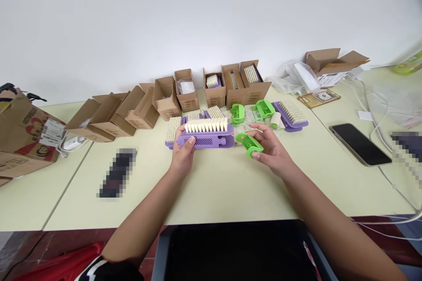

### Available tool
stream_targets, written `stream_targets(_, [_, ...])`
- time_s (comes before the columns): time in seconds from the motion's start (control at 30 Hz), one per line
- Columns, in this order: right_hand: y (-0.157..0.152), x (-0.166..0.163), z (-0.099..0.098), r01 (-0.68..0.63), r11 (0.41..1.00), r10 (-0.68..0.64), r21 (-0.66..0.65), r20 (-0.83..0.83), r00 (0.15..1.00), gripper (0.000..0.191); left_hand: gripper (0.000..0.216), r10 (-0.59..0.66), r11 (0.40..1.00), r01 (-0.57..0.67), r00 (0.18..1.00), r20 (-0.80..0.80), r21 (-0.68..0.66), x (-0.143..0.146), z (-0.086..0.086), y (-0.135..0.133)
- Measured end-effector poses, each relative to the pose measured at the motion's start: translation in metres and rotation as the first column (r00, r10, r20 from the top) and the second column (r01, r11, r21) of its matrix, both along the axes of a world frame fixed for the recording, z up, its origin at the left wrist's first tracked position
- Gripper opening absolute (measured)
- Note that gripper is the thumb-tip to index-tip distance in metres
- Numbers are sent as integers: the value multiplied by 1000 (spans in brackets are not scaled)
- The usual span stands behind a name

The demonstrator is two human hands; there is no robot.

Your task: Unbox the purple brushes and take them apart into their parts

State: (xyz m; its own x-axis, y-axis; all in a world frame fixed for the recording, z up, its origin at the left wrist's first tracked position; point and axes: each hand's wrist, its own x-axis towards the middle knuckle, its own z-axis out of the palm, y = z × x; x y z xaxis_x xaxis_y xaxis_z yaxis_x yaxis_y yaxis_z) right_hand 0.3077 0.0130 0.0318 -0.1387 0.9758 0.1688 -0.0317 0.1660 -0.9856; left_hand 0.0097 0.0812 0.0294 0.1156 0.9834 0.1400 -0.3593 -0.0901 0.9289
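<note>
My left hand (182,151) grips the left end of a purple brush (206,134) with cream bristles, held just above the pale table (211,193). My right hand (272,149) is closed on a green plastic handle piece (249,144), right next to the brush's right end. More purple brushes (292,114) and green handle pieces (263,109) lie on the table just beyond my hands.
A row of small open cardboard boxes (187,92) runs along the wall, some with brushes inside. A black phone (360,144) and white cables (372,105) lie at right. A brown paper bag (26,136) stands at far left. A dark monitor edge (237,250) is near me.
</note>
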Motion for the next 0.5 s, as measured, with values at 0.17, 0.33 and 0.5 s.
stream_targets(0.17, [3, -4, -8, 2, 1000, 0, -28, 95, 996, 75, 65, -21, 999, 20, 999, -26, -38, 4, -6, -7])
stream_targets(0.33, [-1, -9, -9, 56, 998, -50, -25, 198, 979, 70, 65, -21, 998, 18, 998, -60, -53, 2, -11, -6])
stream_targets(0.5, [2, 0, -4, 362, 910, -398, 201, 182, 899, 55, 66, 65, 998, -65, 996, -60, -4, 1, -14, -5])
